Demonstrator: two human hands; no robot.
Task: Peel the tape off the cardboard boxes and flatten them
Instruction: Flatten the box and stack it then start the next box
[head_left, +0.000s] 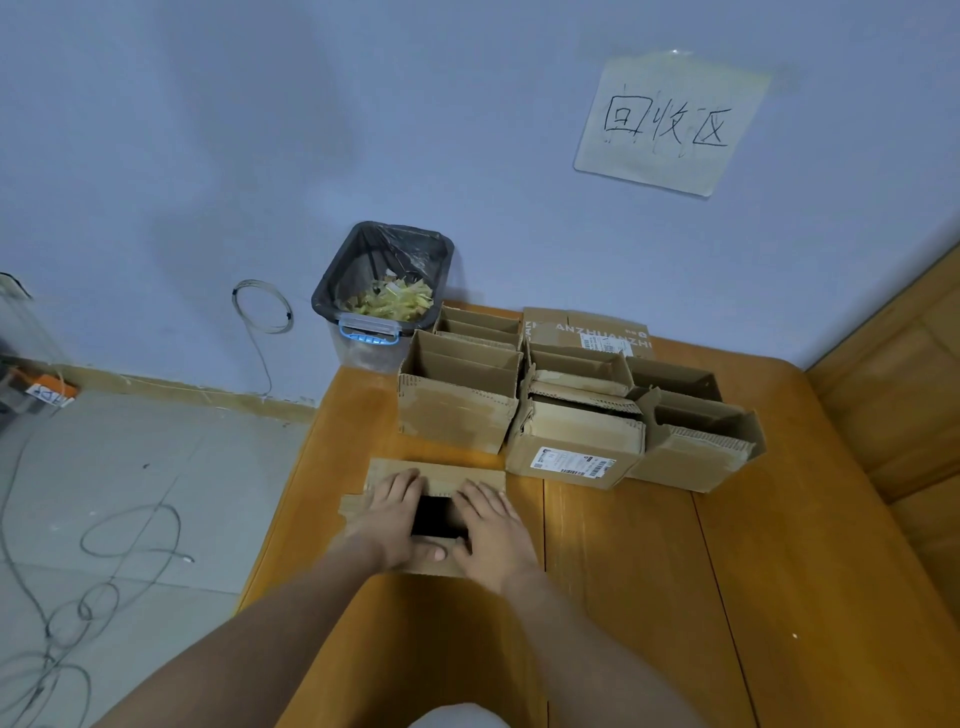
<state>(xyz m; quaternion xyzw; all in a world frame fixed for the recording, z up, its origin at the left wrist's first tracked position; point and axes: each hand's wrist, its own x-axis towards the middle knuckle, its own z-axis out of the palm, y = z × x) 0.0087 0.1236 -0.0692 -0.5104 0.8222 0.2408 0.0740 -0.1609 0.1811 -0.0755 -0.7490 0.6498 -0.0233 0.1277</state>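
A flattened brown cardboard box (441, 475) lies on the wooden surface (649, 571) in front of me. My left hand (392, 517) and my right hand (493, 525) both press flat on it with straight fingers, side by side. A dark patch shows between the two hands. Behind it stand several open cardboard boxes: one upright box (457, 410) in the middle, a labelled box (574, 441) to its right, and a torn box (696, 447) at the far right.
A bin with a black liner (384, 291) holding yellowish tape scraps stands against the wall behind the boxes. A paper sign (670, 122) hangs on the wall. Cables (104, 545) trail over the tiled floor on the left. A wooden backrest (914, 389) rises on the right.
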